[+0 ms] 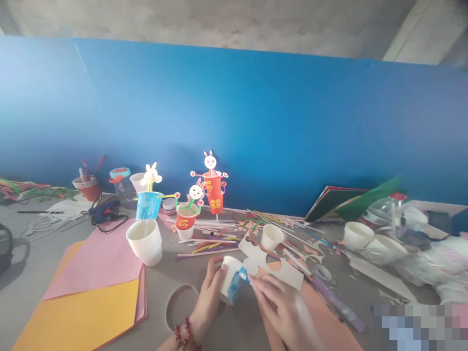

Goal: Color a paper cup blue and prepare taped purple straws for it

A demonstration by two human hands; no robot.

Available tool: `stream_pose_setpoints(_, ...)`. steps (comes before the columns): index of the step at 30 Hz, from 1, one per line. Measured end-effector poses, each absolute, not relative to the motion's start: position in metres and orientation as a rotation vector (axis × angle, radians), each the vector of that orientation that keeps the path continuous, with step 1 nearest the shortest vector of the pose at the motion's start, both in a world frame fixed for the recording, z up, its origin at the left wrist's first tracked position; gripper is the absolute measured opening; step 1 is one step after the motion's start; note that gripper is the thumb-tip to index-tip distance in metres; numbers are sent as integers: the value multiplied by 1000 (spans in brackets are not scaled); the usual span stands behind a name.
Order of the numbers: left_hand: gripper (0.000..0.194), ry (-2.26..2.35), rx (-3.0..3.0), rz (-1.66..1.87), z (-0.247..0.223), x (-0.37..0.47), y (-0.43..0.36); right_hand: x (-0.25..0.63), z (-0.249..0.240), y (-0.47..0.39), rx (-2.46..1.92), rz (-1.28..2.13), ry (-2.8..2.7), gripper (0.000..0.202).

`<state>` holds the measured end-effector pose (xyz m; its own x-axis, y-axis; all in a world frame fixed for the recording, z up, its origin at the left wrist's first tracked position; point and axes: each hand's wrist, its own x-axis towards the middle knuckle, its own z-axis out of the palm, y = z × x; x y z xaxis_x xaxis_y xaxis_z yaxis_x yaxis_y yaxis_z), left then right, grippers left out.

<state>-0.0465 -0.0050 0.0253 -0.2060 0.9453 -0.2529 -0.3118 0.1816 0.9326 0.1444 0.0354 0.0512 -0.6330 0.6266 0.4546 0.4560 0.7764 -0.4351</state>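
Note:
In the head view, my left hand holds a white paper cup tilted above the table, fingers wrapped round its left side. Streaky blue colour covers part of the cup's right side. Pinched in my right hand is what looks like a blue marker pen, its tip at the blue patch; most of it is hidden by the fingers. Behind stand a blue-coloured cup figure, a red cup figure with a rabbit head and a taller red one. A stack of white cups sits left of my hands.
Pink paper and yellow paper lie at left, near a glue gun. A tape roll lies beside my left wrist. Thin sticks, paper scraps and another white cup spread behind; plastic bags lie right.

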Motion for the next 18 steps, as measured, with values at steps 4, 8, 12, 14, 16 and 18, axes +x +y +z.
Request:
stream_pose_setpoints(4, 48, 1259, 654, 1351, 31, -46, -6, 143, 47, 34, -814, 385, -2336, 30)
stream_pose_setpoints(8, 51, 1258, 654, 1355, 30, -45, -6, 141, 43, 28, -743, 394, -2374, 33)
stream_pose_setpoints(12, 51, 1270, 655, 1355, 29, -45, -6, 141, 43, 31, -848, 313, -2257, 28)
stream_pose_setpoints(14, 51, 1262, 663, 1371, 29, -46, -6, 140, 44, 31, -820, 339, -2288, 28)
stream_pose_setpoints(16, 50, 1263, 658, 1362, 29, -46, -6, 139, 45, 30, -806, 361, -2314, 29)
stream_pose_setpoints(18, 50, 1274, 655, 1326, 30, -46, -7, 138, 46, 29, -842, 331, -2286, 28)
